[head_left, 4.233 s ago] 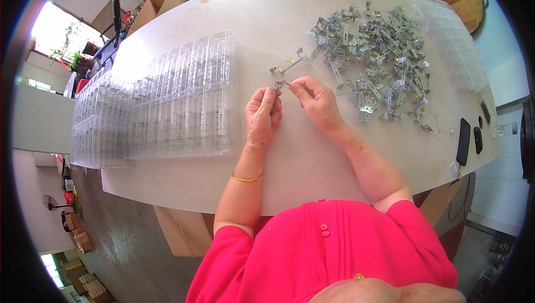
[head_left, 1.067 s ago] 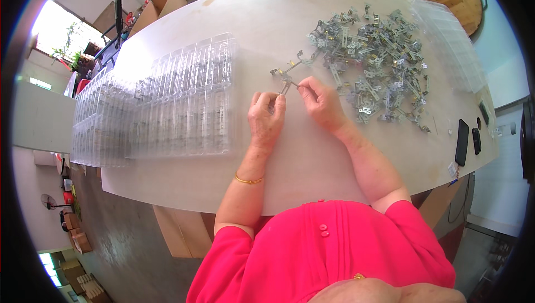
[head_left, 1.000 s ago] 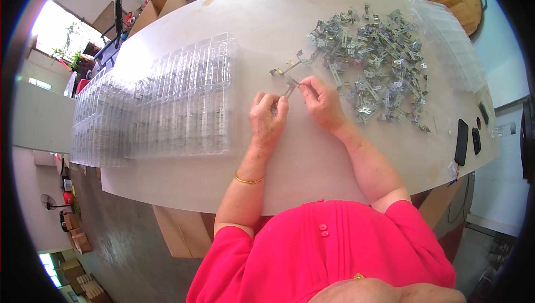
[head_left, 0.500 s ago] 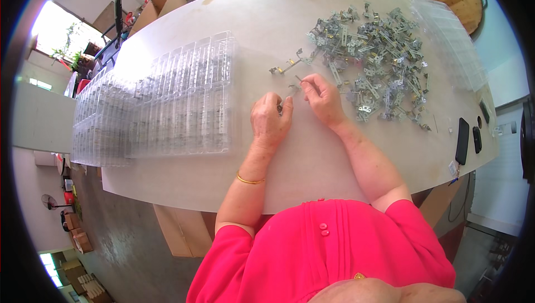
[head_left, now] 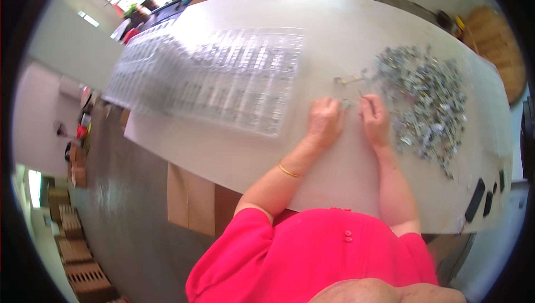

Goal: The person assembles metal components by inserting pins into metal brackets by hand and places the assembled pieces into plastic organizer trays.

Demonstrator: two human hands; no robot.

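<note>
My left hand [head_left: 325,122] is closed, and a small silvery metal part [head_left: 346,104] shows at its fingertips. Just to its right, my right hand [head_left: 375,122] pinches a thin dark metal pin [head_left: 361,94] between thumb and fingers. The two hands are a short gap apart, above the pale table. A large heap of small metal brackets [head_left: 426,99], some with brassy bits, spreads to the right of my right hand. Beyond my hands lies a loose bracket assembly [head_left: 350,79] with a yellowish section. Motion blur hides the finer detail of these parts.
Stacked clear plastic trays [head_left: 239,80] with many compartments cover the table's left part. More clear trays [head_left: 490,102] lie at the right edge. A black phone-like object [head_left: 475,200] and smaller dark items are near the right corner. Cardboard boxes [head_left: 192,200] stand below the table edge.
The whole view has turned to the left, so the table and both hands appear farther right. Both hands remain close together with the small metal pieces in them.
</note>
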